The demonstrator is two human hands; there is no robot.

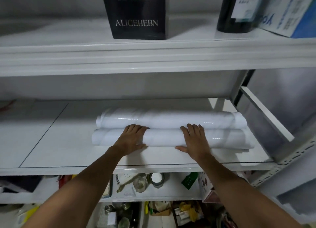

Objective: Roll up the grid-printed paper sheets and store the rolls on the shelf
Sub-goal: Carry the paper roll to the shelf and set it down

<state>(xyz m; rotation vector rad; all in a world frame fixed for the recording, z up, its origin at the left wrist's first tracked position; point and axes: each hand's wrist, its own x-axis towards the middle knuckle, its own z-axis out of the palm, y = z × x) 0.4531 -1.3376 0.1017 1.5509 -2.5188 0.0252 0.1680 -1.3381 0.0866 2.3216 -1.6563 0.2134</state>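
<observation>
Reaching onto the middle shelf [51,139], we grasp the front paper roll [162,137] with both hands: left hand [132,139] and right hand [195,140] curl fingers over its top, thumbs against its near side. It lies touching the rear paper roll [171,119].

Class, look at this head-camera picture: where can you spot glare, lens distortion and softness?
Head view: thin glare streaks run along the front glossy white paper roll and the rear white roll; the white upper shelf edge bows from wide-angle distortion; the cluttered lower shelf looks soft.
</observation>
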